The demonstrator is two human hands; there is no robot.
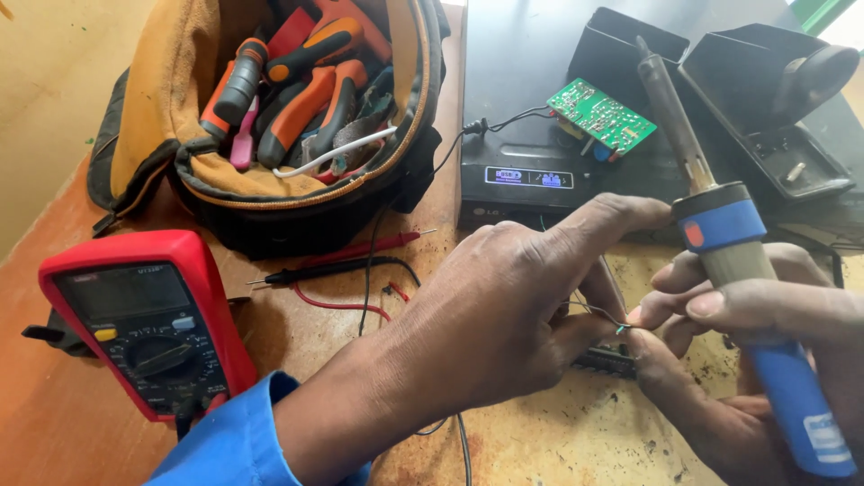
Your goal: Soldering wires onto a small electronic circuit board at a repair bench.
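Note:
My left hand reaches across the middle of the bench and pinches a thin grey wire between thumb and fingers. My right hand meets it at the wire's tip and also grips a soldering iron with a blue and beige handle, its dark tip pointing up and away. A small dark component lies on the bench just under the fingers, mostly hidden by both hands.
A red multimeter lies at the left, its red and black probes in front of an open tool bag full of pliers and screwdrivers. Behind stand a black box, a green circuit board and black plastic covers.

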